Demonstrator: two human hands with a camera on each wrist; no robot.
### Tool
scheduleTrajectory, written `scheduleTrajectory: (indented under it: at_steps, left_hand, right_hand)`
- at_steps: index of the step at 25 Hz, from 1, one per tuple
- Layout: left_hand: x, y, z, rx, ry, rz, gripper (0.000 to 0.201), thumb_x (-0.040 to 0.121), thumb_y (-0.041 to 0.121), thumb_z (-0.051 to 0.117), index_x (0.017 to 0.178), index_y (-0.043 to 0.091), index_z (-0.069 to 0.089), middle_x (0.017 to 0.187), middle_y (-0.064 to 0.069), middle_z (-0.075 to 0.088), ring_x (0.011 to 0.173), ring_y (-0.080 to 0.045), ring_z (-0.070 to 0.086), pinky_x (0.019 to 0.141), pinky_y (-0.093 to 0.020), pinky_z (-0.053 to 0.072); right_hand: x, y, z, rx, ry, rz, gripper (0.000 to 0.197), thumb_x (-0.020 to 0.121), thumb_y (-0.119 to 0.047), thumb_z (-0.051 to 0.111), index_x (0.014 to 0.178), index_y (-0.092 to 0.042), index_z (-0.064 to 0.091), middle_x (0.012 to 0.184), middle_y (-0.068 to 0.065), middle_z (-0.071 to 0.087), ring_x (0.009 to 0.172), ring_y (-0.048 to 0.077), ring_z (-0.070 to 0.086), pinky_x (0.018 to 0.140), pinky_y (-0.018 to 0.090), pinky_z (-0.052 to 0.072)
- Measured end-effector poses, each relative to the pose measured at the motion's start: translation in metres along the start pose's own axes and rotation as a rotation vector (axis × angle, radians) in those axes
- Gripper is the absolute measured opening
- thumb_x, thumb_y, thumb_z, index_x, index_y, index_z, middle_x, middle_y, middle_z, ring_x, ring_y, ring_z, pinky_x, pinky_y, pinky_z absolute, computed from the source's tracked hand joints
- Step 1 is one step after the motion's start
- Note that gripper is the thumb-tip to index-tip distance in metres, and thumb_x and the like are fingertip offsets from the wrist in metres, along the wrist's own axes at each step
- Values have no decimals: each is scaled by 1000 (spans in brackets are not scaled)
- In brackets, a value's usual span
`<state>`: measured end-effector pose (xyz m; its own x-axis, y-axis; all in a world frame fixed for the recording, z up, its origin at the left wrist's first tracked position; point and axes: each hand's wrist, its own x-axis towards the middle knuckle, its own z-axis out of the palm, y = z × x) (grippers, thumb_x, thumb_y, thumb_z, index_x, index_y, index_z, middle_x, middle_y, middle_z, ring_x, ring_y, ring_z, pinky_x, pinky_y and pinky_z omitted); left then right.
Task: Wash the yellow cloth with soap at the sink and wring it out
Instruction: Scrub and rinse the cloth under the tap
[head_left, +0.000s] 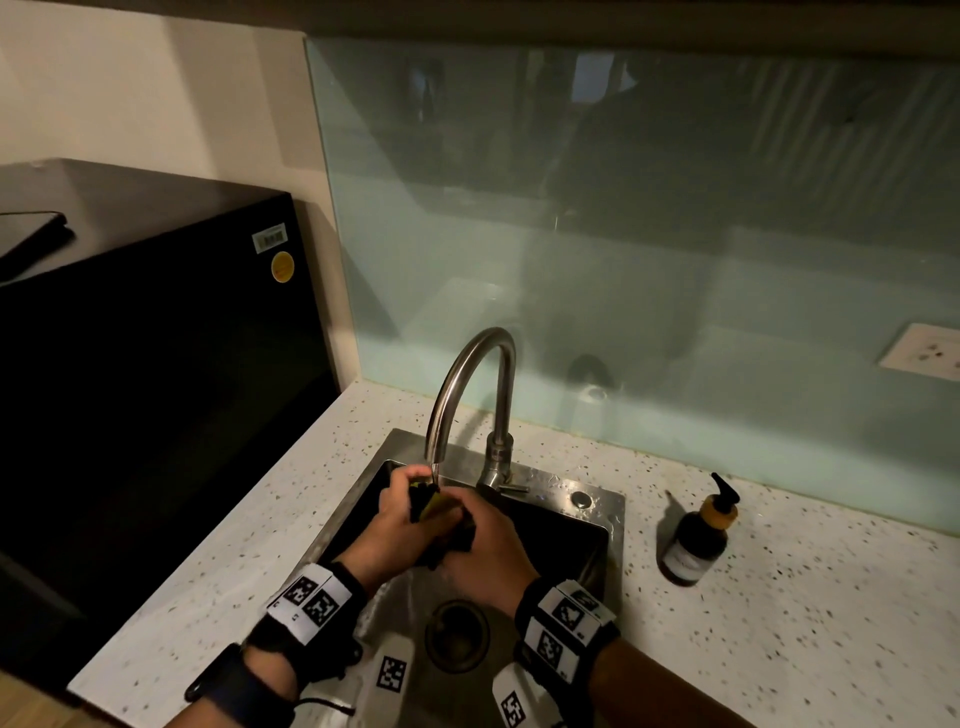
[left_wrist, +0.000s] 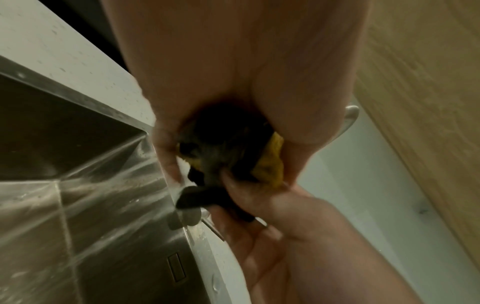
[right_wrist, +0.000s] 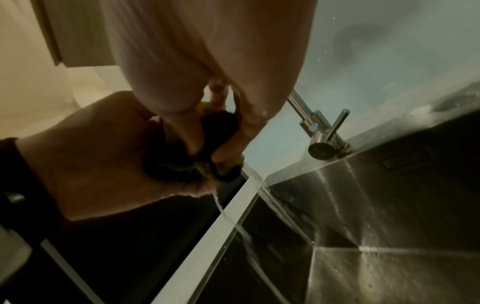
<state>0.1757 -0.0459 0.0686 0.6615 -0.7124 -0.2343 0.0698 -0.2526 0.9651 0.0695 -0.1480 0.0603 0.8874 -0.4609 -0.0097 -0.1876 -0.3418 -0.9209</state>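
Note:
Both hands hold the bunched yellow cloth (head_left: 435, 506) over the steel sink (head_left: 592, 525), just under the spout of the curved faucet (head_left: 470, 384). The cloth looks yellow on one side and dark on the other (left_wrist: 270, 162) (right_wrist: 207, 166). My left hand (head_left: 400, 525) grips its left end, fingers curled round it. My right hand (head_left: 488, 551) grips the right end, touching the left hand. A thin stream of water (right_wrist: 226, 214) runs from the cloth into the basin. An amber soap pump bottle (head_left: 698, 535) stands on the counter right of the sink.
A black appliance (head_left: 156, 364) stands close on the left of the speckled counter (head_left: 805, 623). A glass backsplash (head_left: 623, 234) rises behind the faucet, with a wall socket (head_left: 922, 351) at the right. The drain (head_left: 457, 636) lies in the sink floor below the hands.

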Motion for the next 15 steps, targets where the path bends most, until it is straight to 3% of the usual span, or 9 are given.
scheduleTrajectory:
  at_steps: [2,3,5,7,9,10,12,14,15]
  left_hand:
    - [-2,1,-1,91,8,1,54,85,25,78,128,32,46,125,-4,36,107,-31,58,69,-31,62]
    - [-1,-1,-3,92,26,13,54,83,30,80,128,31,50,126,-5,39,106,-28,59,71,-30,61]
    - [-1,-3,-2,8,34,20,50,82,40,78,125,28,57,120,-15,57,93,-31,66,72,-40,59]
    - [-2,-5,1,-85,24,6,39,86,37,74,121,26,59,112,-21,67,90,-41,70,76,-54,59]
    - [2,-8,-1,-139,90,10,29,89,20,71,116,23,63,111,-22,69,95,-45,69,73,-56,58]
    - [5,-10,-3,-170,154,17,29,89,5,67,113,20,66,111,-22,70,95,-44,69,70,-51,58]
    - [10,-16,-9,-246,228,9,47,83,-20,55,107,16,71,111,-23,71,97,-43,69,73,-46,57]
    - [12,-19,-11,-275,260,26,55,76,-28,52,99,17,73,110,-23,71,97,-43,69,72,-46,57]
    - [12,-20,-9,-272,281,51,52,75,-29,54,94,17,72,109,-23,71,93,-42,69,69,-44,57]
  right_hand:
    - [2,-2,0,-2,100,27,38,86,-6,66,118,-25,62,102,-14,64,93,2,63,70,6,49]
    - [3,-4,-1,-10,151,23,32,88,-6,64,115,-23,63,97,-18,62,90,-1,62,68,3,46]
    - [6,-7,-2,-22,236,-12,25,90,-8,63,111,-22,65,95,-19,60,91,-5,59,72,5,45]
    - [7,-8,-1,-60,238,-48,26,88,-7,64,107,-24,64,98,-17,58,92,-9,55,77,7,44]
    - [5,-5,0,-97,147,-85,34,82,-10,70,112,-27,63,105,-14,56,96,-9,53,84,8,43]
    - [5,-5,-1,-94,114,-104,40,78,-15,73,114,-29,62,111,-12,56,100,-6,54,89,12,45]
    - [7,-2,-5,7,93,-80,55,74,-30,77,124,-33,56,121,-11,55,106,0,56,96,23,50]
    - [12,-1,-6,114,78,5,62,75,-42,74,132,-39,49,124,-12,52,109,4,57,97,28,52]
    - [14,-2,-4,124,51,34,55,76,-44,73,127,-47,50,121,-14,55,108,4,58,97,30,52]
